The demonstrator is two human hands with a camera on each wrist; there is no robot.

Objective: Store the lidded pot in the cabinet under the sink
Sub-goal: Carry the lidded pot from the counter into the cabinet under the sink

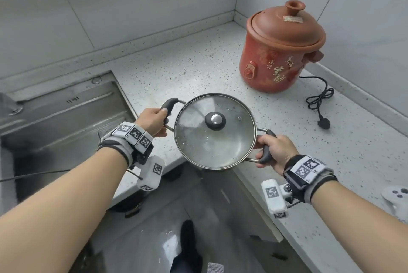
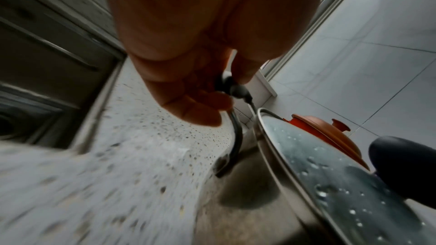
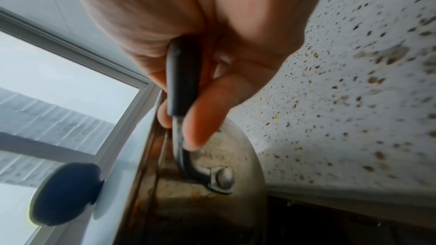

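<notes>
Head view: a round stainless-steel pot with a glass lid [image 1: 215, 133] is held at the front edge of the speckled white stone countertop [image 1: 187, 62], partly overhanging it. The left hand [image 1: 152, 121] and the right hand [image 1: 276, 149] each grasp one black-sleeved wire side handle. Droplets cloud the lid; the pot's contents cannot be made out. Behind the pot stands a lidded red clay slow cooker [image 1: 282, 49] with gold Chinese characters. Left of the pot lies a steel sink [image 1: 55, 113], cut off.
</notes>
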